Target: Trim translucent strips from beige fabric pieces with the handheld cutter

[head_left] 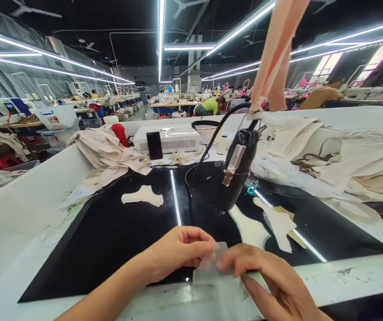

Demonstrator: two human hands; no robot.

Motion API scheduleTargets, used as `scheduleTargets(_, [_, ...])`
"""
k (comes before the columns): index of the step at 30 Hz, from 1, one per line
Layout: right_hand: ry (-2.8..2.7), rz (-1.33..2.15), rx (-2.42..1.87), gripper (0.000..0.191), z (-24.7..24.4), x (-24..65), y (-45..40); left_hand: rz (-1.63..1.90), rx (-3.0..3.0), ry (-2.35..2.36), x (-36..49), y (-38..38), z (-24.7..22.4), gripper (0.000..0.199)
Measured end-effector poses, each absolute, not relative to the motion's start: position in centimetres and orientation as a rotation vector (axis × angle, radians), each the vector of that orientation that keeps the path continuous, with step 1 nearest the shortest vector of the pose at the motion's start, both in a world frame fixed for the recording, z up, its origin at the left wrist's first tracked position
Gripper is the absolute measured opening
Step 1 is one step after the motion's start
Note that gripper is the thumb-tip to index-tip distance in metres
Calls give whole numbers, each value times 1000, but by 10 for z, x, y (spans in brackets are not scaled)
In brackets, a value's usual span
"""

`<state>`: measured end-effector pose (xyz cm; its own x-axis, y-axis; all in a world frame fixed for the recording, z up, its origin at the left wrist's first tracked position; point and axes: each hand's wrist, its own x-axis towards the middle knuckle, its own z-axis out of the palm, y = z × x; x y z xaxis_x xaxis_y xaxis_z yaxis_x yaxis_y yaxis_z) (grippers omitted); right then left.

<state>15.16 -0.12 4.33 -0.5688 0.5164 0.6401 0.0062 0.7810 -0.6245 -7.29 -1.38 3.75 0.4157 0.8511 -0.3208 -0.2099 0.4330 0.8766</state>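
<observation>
Near the table's front edge my left hand [191,249] is closed, pinching the top of a thin translucent plastic sheet [223,281] between thumb and fingers. My right hand [268,276] has its curled fingers on the same sheet from the right side, slightly blurred by motion. The sheet hangs below both hands, and whether it is a bag I cannot tell. Just beyond them a black corded hand tool [236,174] with a metal lever hangs from a peach cloth strip [275,58]. Cream fabric pieces [143,195] lie on the glossy black board [104,249].
Piles of cream fabric [107,149] lie left and right [362,151]. Behind the board stand a white vented box [171,139] and a phone [154,145]. Turquoise thread snips [251,189] lie right of the tool. Other people work at sewing tables in the background.
</observation>
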Motion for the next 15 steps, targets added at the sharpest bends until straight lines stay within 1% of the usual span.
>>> scheduleTargets(4, [-2098,896,-419,16,34,145,0,745,907,981,-81,-17,41,37])
scheduleTargets(7, [-2062,1087,-472,15,26,141,-3,701,952,1020,-87,-18,44,35])
scheduleTargets(11, [-1710,1468,-702,22,22,130,-9,740,953,1038,-95,-21,45,35])
scheduleTargets(15, [-1295,1760,-931,37,26,117,-12,790,968,1119,-105,-23,44,37])
